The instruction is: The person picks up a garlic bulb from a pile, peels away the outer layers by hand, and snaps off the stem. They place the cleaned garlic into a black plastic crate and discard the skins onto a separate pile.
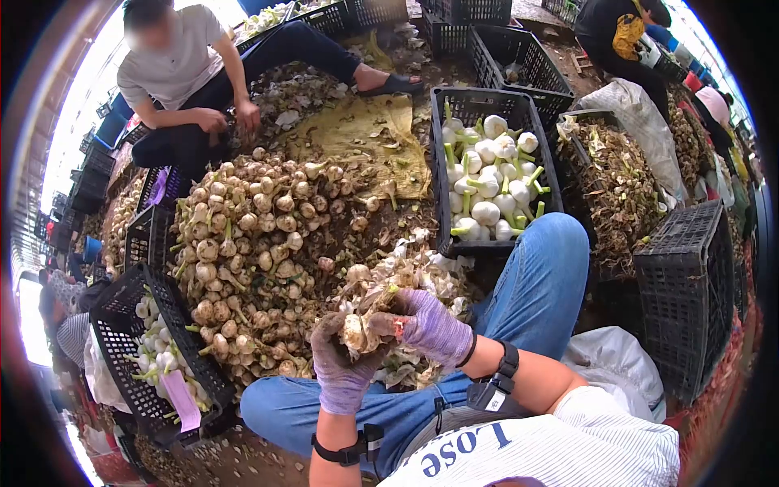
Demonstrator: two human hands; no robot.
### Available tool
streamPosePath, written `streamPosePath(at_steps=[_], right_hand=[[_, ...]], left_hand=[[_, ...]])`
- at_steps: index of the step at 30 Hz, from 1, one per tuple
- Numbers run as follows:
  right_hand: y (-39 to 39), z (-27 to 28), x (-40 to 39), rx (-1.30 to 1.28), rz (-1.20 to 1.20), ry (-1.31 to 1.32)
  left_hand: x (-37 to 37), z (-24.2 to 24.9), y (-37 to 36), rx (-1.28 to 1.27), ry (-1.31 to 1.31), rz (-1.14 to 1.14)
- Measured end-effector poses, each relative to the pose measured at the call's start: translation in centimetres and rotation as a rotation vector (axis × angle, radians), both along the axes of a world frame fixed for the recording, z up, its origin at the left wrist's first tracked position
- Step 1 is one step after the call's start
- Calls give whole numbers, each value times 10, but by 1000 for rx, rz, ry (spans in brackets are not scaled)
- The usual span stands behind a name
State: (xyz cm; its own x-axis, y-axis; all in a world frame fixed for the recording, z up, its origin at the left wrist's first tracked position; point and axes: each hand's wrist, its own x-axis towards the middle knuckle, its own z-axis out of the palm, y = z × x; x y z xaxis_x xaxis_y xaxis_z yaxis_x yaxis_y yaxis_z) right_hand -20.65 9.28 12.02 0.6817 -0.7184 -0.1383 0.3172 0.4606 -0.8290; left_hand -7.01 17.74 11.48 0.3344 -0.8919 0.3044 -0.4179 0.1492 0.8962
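Your purple-gloved left hand (347, 365) and right hand (426, 325) hold a round, dirty-white garlic bulb (355, 333). Past the bulb, rightward, sits a black plastic crate (487, 103).

Purple-gloved hands (432, 327), blue jeans (542, 272), striped shirt (568, 446)

Head view, single camera: worn on the head, facing forward and steeply down; wide, round-edged field, dark corners. Close range, lower centre: purple-gloved left hand (342, 369), purple-gloved right hand (430, 326). Closest, bottom edge: white striped cloth shirt with dark-blue lettering (540, 446). Farther, upper left: co-worker in pale grey short-sleeved shirt (174, 71).
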Motion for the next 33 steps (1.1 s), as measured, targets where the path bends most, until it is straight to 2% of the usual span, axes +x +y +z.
streamPosePath(at_steps=[2,4,5,7,8,10,12,14,15,16,18,22,24,25,26,27,28,30,31,32,33], right_hand=[[-1,14,-3,-7,62,66],[-3,19,-11,-55,72,50],[-6,27,-13,-44,129,82],[-7,27,-17,-34,188,114],[-7,21,-17,-88,174,87],[-5,14,-17,-140,162,63],[-2,15,-13,-288,-3,-6],[1,7,-11,-203,0,-49],[0,7,-11,-216,21,73],[-1,7,-10,-229,43,194],[-1,8,-9,-266,-34,196],[-11,22,-20,-75,172,244],[-12,16,-23,13,247,255],[-11,3,-23,-156,220,186],[-11,-4,-23,-322,193,115],[-12,12,-27,-505,188,207],[-13,13,-28,-499,190,207],[-13,13,-26,-845,120,325],[-6,4,-19,-607,21,218],[-7,-4,-20,-607,21,217],[-8,-9,-22,-587,21,376]], left_hand=[[-2,1,5,8,32,3],[-11,15,9,44,390,-21],[-12,19,10,44,392,-21],[-11,24,11,160,714,-75],[-13,26,11,160,714,-75],[-19,27,12,144,986,-112],[-18,23,12,122,973,-97],[-18,20,13,146,607,-2],[-20,18,12,112,496,25],[-20,17,12,115,495,25],[-20,18,13,58,328,-6],[-17,15,15,98,512,-8],[-14,21,8,230,813,-89],[-18,28,7,347,734,-56],[-14,24,7,349,734,-55],[-6,13,7,430,1309,-281],[-1,-1,7,491,1883,-519],[0,-21,3,510,1896,-580],[-4,-23,-4,552,1648,-235],[-7,-22,-8,574,1377,87],[-7,-16,-6,560,1056,-79]])
